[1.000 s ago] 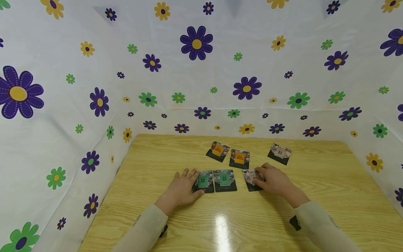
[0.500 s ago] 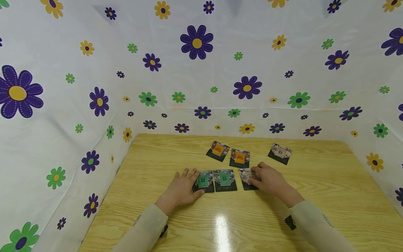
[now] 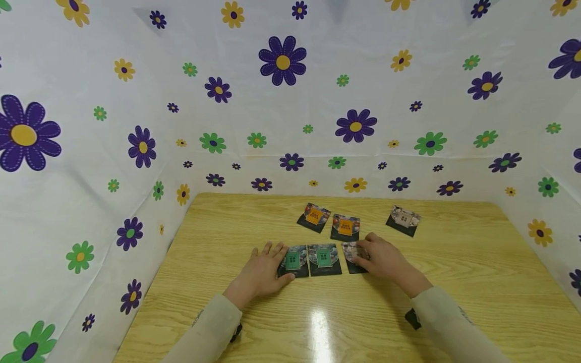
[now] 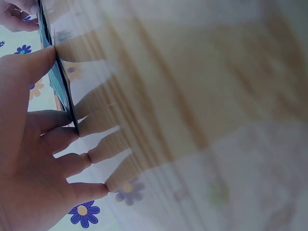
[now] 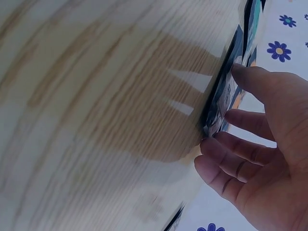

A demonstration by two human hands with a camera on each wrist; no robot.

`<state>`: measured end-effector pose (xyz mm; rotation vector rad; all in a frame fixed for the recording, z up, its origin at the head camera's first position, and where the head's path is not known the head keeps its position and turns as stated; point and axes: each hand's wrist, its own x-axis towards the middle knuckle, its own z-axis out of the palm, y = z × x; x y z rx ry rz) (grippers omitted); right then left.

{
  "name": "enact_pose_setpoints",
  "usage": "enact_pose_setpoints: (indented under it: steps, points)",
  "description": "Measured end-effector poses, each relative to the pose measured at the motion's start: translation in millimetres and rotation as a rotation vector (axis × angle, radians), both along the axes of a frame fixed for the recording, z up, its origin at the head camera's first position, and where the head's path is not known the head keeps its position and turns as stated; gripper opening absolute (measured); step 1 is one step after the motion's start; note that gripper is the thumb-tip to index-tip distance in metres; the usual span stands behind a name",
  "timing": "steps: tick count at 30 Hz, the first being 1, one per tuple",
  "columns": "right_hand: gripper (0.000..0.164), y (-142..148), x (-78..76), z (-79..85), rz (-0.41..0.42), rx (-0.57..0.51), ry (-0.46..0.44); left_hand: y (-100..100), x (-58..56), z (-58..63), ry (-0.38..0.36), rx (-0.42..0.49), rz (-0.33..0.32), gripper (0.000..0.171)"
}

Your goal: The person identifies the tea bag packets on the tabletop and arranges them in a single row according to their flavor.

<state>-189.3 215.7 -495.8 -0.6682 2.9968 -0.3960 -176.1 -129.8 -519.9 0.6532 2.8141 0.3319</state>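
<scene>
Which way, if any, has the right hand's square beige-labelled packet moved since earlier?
Yes, left: the beige-labelled packet is nearer the unmoved, adjacent square green-labelled packet.

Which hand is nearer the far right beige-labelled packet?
Right. The right hand is in front and left of that beige-labelled packet; the left hand is farther left, touching a green-labelled packet.

The glossy wood-grained tabletop (image 3: 204, 227) carries a green-labelled packet (image 3: 293, 262) against the left hand (image 3: 259, 273), a second green one (image 3: 324, 259) just right of it, a pale-labelled packet (image 3: 350, 254) at the right hand (image 3: 386, 259), and, beyond the hands, two orange-labelled packets (image 3: 345, 227) and another pale one (image 3: 404, 220).
</scene>
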Motion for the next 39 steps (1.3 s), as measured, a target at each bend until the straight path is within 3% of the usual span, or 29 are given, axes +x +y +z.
enact_pose_setpoints:
  steps: [30, 36, 39]
  points:
    - [0.046, -9.6, -1.8, -0.6, -0.007, 0.029, -0.015, 0.7, 0.3, 4.3, -0.002, 0.002, 0.001, 0.084]
    - [0.047, -1.4, -5.8, 2.2, 0.002, 0.007, 0.001, 0.3, 0.3, 4.1, 0.002, 0.000, -0.003, 0.083]
    - [0.051, 10.6, -12.4, 2.6, -0.042, -0.018, 0.005, 0.2, 0.0, 3.5, 0.005, 0.000, -0.005, 0.083]
